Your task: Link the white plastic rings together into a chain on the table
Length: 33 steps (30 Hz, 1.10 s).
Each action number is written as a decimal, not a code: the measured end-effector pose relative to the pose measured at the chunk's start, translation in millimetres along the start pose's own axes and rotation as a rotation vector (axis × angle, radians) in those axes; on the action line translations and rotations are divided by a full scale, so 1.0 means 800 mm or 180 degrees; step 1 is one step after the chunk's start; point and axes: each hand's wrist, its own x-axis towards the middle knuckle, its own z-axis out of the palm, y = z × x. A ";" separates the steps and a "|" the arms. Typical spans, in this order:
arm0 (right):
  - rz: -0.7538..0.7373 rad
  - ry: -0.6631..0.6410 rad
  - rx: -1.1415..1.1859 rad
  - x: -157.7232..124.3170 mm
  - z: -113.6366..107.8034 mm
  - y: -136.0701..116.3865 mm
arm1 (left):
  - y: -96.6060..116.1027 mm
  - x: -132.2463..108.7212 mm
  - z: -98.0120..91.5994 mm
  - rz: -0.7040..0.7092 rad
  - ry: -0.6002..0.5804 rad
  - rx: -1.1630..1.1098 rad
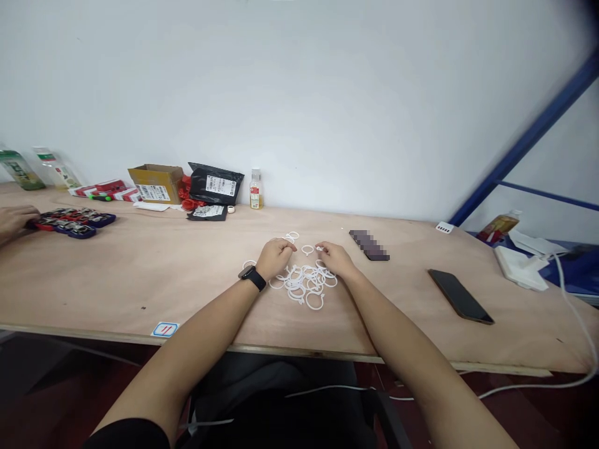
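Many thin white plastic rings with small clip ends lie in a loose pile [304, 282] on the wooden table, between my forearms. My left hand [276, 257], with a black watch on its wrist, is at the pile's upper left, its fingers curled together; whatever they hold is hidden. Just beyond its fingertips lie a couple of white rings [293, 235]. My right hand [336, 257] is closed at the upper right, with a small white plastic piece [319, 248] showing at its pinched fingertips. One single white ring [307, 250] sits between the two hands, apart from the pile.
Two phones, one pixelated [369, 245] and one dark [460, 296], lie to the right. A cardboard box [156, 184], black parcel [216, 184] and small bottle [256, 189] stand along the wall. At far left, another person's hand [16, 221] touches dark blue and red items [77, 221].
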 end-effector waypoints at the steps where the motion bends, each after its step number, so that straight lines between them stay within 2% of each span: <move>1: 0.0045 0.0104 0.0058 0.000 -0.001 0.000 | 0.000 0.000 0.000 0.0010 -0.0009 0.0008; 8: 0.0045 0.0530 0.0612 0.001 -0.001 -0.003 | -0.005 0.001 -0.001 0.0065 -0.0090 0.0078; 13: 0.0070 0.0521 0.0760 0.001 -0.002 -0.006 | -0.005 -0.005 0.001 -0.0017 -0.0541 0.0044; 19: 0.0157 0.0508 0.0978 -0.003 -0.005 -0.013 | -0.002 -0.012 0.007 0.0192 -0.1181 0.0291; 21: 0.0168 0.0491 0.1030 -0.005 -0.006 -0.016 | -0.002 -0.012 0.008 0.0193 -0.1283 0.0290; 28: 0.0171 0.0423 0.0950 -0.008 -0.012 -0.025 | -0.001 -0.010 0.008 0.0531 -0.1096 0.0411; 33: 0.0200 0.0473 0.0901 -0.007 -0.014 -0.024 | -0.008 -0.008 0.008 0.0388 -0.0848 0.0591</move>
